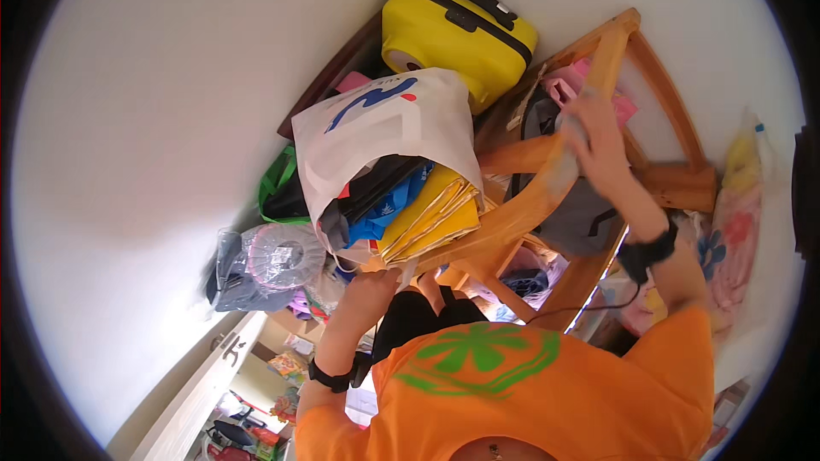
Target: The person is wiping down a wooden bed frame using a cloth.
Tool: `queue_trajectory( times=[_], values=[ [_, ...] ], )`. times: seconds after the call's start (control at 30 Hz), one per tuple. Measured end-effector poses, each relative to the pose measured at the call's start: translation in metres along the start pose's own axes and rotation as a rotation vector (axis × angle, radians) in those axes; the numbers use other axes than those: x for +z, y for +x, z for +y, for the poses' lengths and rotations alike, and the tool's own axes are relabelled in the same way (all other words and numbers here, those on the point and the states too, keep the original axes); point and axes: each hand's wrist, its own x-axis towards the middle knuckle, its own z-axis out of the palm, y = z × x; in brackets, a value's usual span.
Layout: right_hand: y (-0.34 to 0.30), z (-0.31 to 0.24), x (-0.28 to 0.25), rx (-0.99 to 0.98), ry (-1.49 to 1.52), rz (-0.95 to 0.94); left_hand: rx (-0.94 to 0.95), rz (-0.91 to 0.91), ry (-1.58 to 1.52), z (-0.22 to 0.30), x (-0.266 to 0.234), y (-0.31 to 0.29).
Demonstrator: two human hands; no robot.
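A curved wooden rail [512,215] runs across the middle, part of a wooden frame with a raised end post. Over its upper right stretch my right hand [600,143] is curled, blurred by motion. Beneath those fingers a pale grey, cloth-like patch [561,166] lies against the wood. My left hand [372,293] is closed at the rail's lower left end, beside a whitish strip [407,275]; what it grips is partly hidden. Just beyond the left hand stands a stuffed white bag [384,124] with yellow folded packets [431,218] and a blue item [391,209] showing at its opening.
A yellow suitcase [461,34] rests behind the bag, near the wall corner. Plastic-wrapped items [278,258] and a green-handled bag [278,183] are at the left. Pink cloth [589,90] and a grey bag [576,218] sit within the frame. Flowered fabric [726,248] hangs at right.
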Motion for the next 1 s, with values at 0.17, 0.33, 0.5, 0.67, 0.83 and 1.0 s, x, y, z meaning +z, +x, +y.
queue_trajectory(
  times=[0.17, 0.33, 0.5, 0.67, 0.83, 1.0],
  values=[
    [-0.009, 0.005, -0.002, 0.119, 0.286, -0.165, 0.025, -0.014, 0.015, 0.004, -0.003, 0.000],
    [0.040, 0.143, 0.030, 0.412, 0.386, 0.047, 0.055, -0.038, -0.008, 0.022, -0.015, 0.012],
    [0.070, 0.207, 0.054, 0.234, 0.496, 0.398, 0.189, 0.022, -0.054, 0.021, -0.002, 0.003],
    [0.064, 0.187, 0.065, 0.432, 0.564, 0.623, 0.168, 0.006, -0.040, 0.022, -0.005, -0.016],
    [0.030, 0.111, 0.062, 0.519, 0.631, 0.649, 0.141, -0.018, 0.037, 0.022, -0.011, -0.026],
    [-0.019, 0.009, 0.054, 0.539, 0.772, 0.704, 0.227, -0.072, 0.073, 0.033, -0.018, -0.010]
  ],
)
